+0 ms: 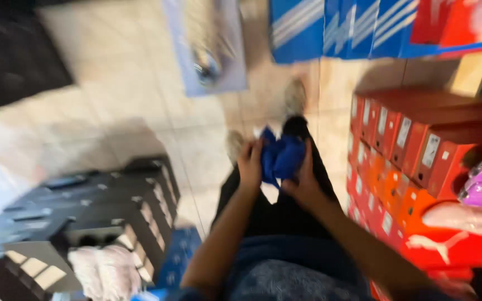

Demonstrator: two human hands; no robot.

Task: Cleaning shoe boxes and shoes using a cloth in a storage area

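Both hands grip a blue cloth bundle (282, 158) over the tiled floor (140, 100): left hand (250, 165) and right hand (302, 181) closed on its sides. Better to keep it gathered, clear of the red shoeboxes (414, 139).

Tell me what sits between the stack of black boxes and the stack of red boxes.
In the head view, the person's legs and both hands, left hand and right hand, gripping a blue cloth, lie between the black boxes and red boxes, over tiled floor.

Blue cloth (281, 157), red-orange boxes (414, 139)
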